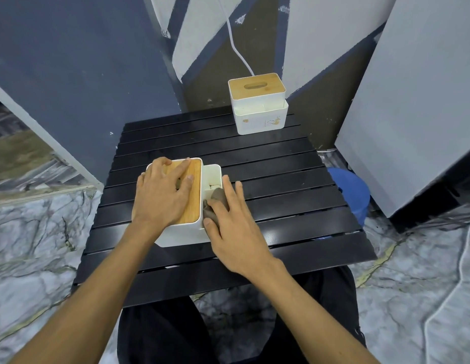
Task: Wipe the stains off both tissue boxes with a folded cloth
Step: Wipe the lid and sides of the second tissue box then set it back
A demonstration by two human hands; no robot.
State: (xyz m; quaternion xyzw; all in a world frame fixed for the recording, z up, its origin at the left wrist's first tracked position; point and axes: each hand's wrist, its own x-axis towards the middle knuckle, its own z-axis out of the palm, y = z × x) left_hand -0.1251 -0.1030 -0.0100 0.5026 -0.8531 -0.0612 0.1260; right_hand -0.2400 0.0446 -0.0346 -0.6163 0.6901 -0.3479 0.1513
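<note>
A white tissue box with a wooden lid (194, 190) stands near the front left of the black slatted table (281, 185). My left hand (163, 191) lies flat on the lid, fingers spread. My right hand (230, 219) presses a folded grey-brown cloth (215, 203) against the box's right side compartment. A second white tissue box with a wooden lid (257, 103) stands at the table's far edge, with small brown marks on its front face.
A white cable (235, 46) runs down the wall behind the far box. A blue bucket (352, 193) sits on the floor right of the table. A pale panel (412, 114) leans at the right. My knees are under the table's near edge.
</note>
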